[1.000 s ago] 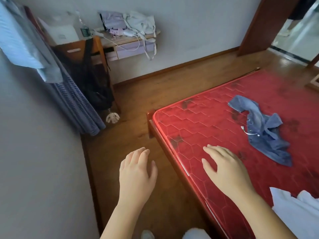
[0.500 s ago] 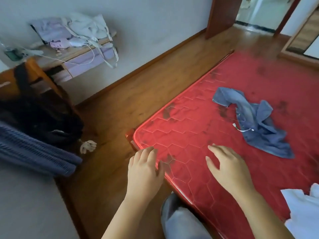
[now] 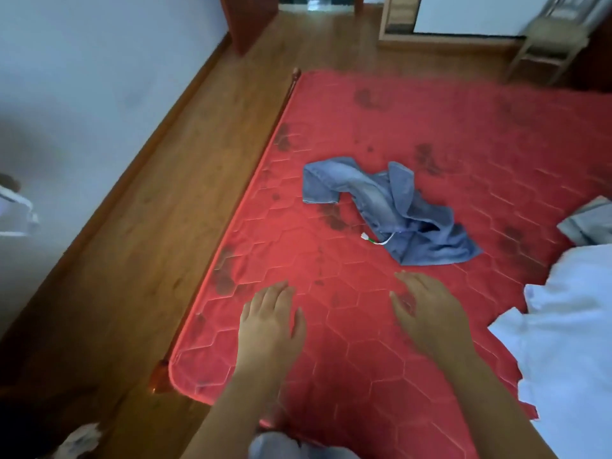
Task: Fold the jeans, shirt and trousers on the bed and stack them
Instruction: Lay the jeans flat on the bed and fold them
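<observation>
Crumpled blue jeans with a white drawstring lie in the middle of the red quilted mattress. A white shirt is heaped at the bed's right edge of view. A grey-green garment, perhaps the trousers, shows only in part behind the shirt at the far right. My left hand and my right hand hover palm-down over the near part of the mattress, fingers spread, holding nothing. Both hands are short of the jeans.
A wooden floor strip runs between the bed's left edge and the white wall. A wooden chair stands beyond the far right corner. A cabinet base and a doorway lie past the bed's far end.
The view has swung right and forward, so the desk and hanging clothes have left the frame and more of the bed shows. Both hands now hover over the mattress, closer to the jeans.
</observation>
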